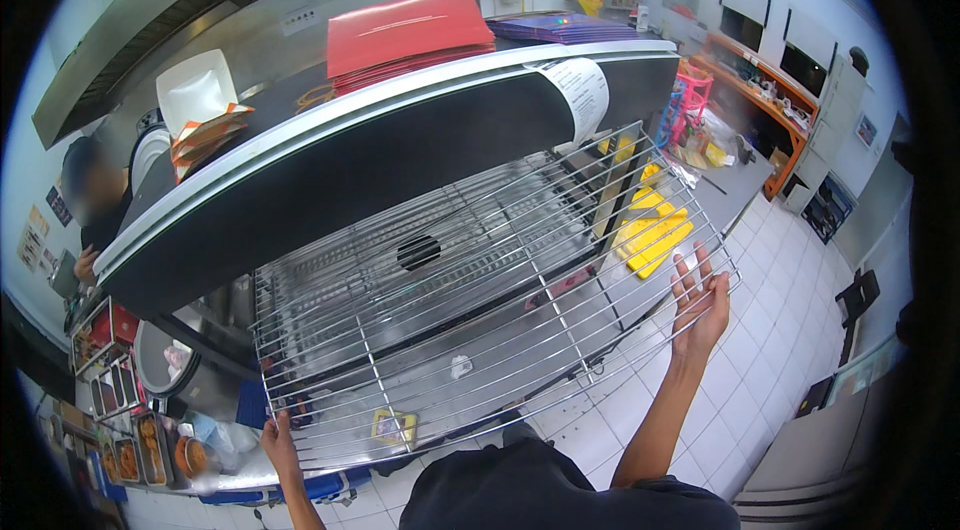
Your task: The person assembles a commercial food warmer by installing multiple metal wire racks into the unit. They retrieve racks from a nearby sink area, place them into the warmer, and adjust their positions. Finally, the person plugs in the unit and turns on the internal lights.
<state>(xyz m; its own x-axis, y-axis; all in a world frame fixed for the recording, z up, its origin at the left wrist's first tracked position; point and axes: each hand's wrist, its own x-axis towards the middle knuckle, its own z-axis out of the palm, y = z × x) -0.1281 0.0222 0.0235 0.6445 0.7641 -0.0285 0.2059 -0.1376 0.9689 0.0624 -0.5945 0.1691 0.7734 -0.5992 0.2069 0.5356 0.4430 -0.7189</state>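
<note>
A large chrome wire rack (547, 290) is held out in front of me, tilted, over a metal counter. My left hand (281, 442) grips its near left corner. At the right end, my right hand (703, 305) holds the edge, its fingers coming up from beneath and showing between the wires. Through the bars I see a perforated metal surface with a round dark hole (418, 252). It belongs to a unit with a long black front panel (350, 165) and a pale top edge. A crumpled white tissue (461, 367) and a small yellow packet (394, 427) lie below the rack.
On the unit's top stand red flat boxes (410, 35), purple flat boxes (565, 27) and paper trays (195, 95); a printed slip (583, 95) hangs over its edge. A yellow plastic piece (655, 230) is at right. Food pans (152, 450) and another person (100, 195) are at left.
</note>
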